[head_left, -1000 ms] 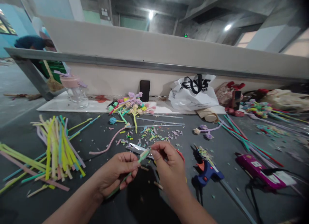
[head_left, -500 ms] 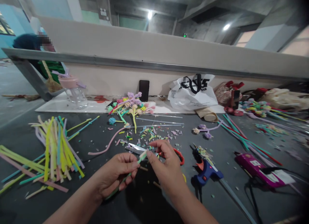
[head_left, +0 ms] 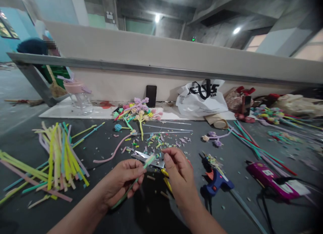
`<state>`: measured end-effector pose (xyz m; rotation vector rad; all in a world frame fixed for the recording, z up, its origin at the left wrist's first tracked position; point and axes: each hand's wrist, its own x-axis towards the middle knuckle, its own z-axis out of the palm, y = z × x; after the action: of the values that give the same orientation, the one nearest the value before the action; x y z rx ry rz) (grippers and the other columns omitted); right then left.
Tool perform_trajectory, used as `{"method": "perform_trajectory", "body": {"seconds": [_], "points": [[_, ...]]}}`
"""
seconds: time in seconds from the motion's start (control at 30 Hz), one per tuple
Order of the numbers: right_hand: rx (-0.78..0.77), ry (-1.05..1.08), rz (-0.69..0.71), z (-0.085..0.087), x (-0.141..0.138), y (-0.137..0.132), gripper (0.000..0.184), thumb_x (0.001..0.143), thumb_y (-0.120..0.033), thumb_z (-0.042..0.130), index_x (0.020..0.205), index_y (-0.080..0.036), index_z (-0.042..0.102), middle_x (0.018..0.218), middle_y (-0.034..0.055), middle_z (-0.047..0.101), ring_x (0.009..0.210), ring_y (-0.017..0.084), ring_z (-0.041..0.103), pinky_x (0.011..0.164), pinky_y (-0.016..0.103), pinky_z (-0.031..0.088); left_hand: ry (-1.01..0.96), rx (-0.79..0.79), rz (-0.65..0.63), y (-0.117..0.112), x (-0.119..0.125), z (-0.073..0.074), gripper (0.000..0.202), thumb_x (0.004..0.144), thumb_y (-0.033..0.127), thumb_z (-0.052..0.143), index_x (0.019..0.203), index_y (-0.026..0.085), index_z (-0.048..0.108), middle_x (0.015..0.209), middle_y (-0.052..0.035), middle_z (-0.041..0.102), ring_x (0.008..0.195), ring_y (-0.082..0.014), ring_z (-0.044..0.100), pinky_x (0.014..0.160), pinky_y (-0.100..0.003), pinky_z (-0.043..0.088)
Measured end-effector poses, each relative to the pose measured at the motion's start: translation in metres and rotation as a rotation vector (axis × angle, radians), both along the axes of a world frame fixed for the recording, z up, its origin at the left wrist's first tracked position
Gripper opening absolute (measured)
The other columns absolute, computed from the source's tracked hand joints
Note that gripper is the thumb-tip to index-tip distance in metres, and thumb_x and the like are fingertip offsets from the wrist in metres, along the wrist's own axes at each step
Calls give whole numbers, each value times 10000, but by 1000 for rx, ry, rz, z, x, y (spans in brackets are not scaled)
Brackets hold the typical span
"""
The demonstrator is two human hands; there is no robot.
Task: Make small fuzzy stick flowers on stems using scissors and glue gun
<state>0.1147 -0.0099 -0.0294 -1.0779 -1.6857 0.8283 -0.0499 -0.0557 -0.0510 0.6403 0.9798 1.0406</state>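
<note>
My left hand [head_left: 121,183] is closed round a thin green foam strip [head_left: 141,170] that slants up to the right, its pale tip near the scissor blades. My right hand [head_left: 176,170] hovers just right of that tip, fingers curled and pinched together; whether anything is in them does not show. A pair of scissors [head_left: 148,158] with yellow and red handles lies on the dark table under both hands, the handles partly hidden by my right hand.
A heap of coloured foam strips [head_left: 58,156] lies at the left. Foam flowers [head_left: 138,113] and small cuttings [head_left: 158,141] lie ahead. A blue glue gun [head_left: 217,182] and a pink device [head_left: 270,177] sit at the right. A white bag [head_left: 202,98], a phone [head_left: 151,95] and a jar [head_left: 79,96] stand by the wall.
My right hand has let go of the strip's tip and shifted slightly right. My left hand keeps the strip in the same place.
</note>
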Motion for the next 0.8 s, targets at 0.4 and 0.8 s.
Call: {"method": "perform_trajectory", "body": {"seconds": [0.4,0.8], "points": [[-374,135,192,-8,-22,-17,139,735,-302,568,723,-165,583,658,-11,539,611,126,468,564,228,371,958,502,391,-11,4,1,81,750,269,569,717,220,625,665,-6,594,605,-144,536,592,-227,410],[-604,345,175,-18,-34,-14,109,646,-227,626,684,-163,546,605,-46,519,573,101,451,556,212,341,587,330,464,-4,13,2,98,688,257,633,640,196,573,606,21,542,597,-137,513,572,-212,397]]}}
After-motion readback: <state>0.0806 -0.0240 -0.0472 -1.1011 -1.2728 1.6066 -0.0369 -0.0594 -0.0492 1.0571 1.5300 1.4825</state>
